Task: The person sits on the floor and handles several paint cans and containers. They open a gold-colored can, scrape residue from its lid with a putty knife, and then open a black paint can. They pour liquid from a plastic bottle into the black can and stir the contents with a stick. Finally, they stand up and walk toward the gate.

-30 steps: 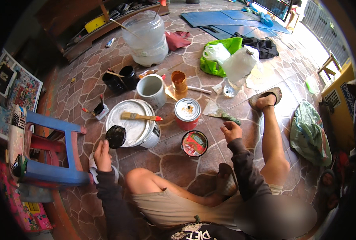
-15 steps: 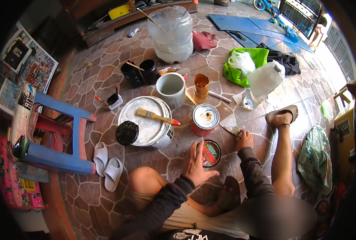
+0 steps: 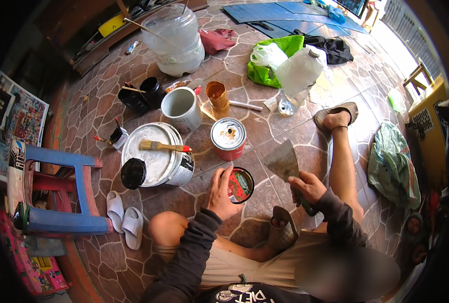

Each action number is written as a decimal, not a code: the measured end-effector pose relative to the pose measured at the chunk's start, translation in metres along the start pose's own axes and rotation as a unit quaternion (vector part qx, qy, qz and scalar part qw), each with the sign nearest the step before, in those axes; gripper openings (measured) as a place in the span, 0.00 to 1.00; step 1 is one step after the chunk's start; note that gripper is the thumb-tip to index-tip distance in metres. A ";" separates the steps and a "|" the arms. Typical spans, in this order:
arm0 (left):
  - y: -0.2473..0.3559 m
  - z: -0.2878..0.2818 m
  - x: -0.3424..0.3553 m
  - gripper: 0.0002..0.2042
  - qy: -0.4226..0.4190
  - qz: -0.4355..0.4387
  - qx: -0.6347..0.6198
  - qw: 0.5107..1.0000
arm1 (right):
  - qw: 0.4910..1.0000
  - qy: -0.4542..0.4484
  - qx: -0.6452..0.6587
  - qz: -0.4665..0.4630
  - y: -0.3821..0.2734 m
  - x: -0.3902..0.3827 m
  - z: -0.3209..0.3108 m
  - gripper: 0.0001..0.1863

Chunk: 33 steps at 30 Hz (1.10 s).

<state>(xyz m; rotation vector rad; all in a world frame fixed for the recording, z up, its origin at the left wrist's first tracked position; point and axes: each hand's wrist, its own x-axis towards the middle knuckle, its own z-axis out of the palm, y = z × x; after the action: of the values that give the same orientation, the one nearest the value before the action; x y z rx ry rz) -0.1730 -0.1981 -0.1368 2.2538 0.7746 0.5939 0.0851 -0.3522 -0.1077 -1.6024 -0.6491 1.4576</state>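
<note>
My left hand point(image 3: 224, 196) is closed around the left side of a small round tin point(image 3: 241, 186) with a red and green top and a black rim, its thumb along the near edge. In my right hand point(image 3: 309, 187) is a putty knife point(image 3: 283, 159), gripped by its dark handle, the wide metal blade pointing away and to the left. Just beyond the tin stands a red paint can point(image 3: 228, 139) with a stained, pale lid. To the left, a flat paintbrush point(image 3: 159, 145) lies across a large white bucket's lid point(image 3: 153, 164). A round black lid point(image 3: 133, 173) rests at that bucket's near edge.
Farther off are a grey pot point(image 3: 182, 111), an amber cup point(image 3: 217, 96), black containers point(image 3: 153, 92) and a large clear jug point(image 3: 174, 45). A blue stool point(image 3: 65, 219) and white slippers point(image 3: 132, 227) are at left. A cloudy bottle point(image 3: 300, 70) leans at upper right.
My right hand has lifted the putty knife from the floor. My left hand, open above the tin before, has come down and closed on its side. The view has shifted right.
</note>
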 end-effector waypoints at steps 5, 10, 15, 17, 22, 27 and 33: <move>0.000 0.001 0.000 0.50 0.006 0.001 0.008 1.000 | 0.995 0.010 -0.082 0.050 -0.007 -0.019 0.013 0.16; 0.000 0.002 0.000 0.50 0.004 -0.005 0.032 0.999 | 0.992 0.000 -0.128 -0.009 0.001 -0.013 0.023 0.16; 0.001 0.002 0.002 0.51 -0.001 -0.010 0.036 0.999 | 0.995 0.019 -0.098 0.007 0.009 -0.010 0.028 0.19; 0.002 0.002 0.002 0.50 -0.003 -0.013 0.035 0.999 | 0.996 0.021 -0.091 -0.006 0.013 -0.008 0.030 0.19; 0.000 0.004 0.001 0.50 0.004 -0.010 0.028 1.000 | 0.999 0.012 -0.041 0.023 0.024 -0.007 0.035 0.23; 0.001 0.009 0.000 0.53 0.034 0.002 0.030 0.999 | 0.995 -0.047 0.055 0.063 0.040 0.005 0.033 0.28; 0.001 0.011 0.000 0.58 0.046 -0.043 -0.012 0.998 | 0.993 -0.079 0.001 0.092 0.047 0.034 0.020 0.31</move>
<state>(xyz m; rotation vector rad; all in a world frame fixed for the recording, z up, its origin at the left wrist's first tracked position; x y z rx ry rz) -0.1656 -0.2036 -0.1436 2.1720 0.8993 0.6663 0.0639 -0.3427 -0.1641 -1.5905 -0.6018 1.7333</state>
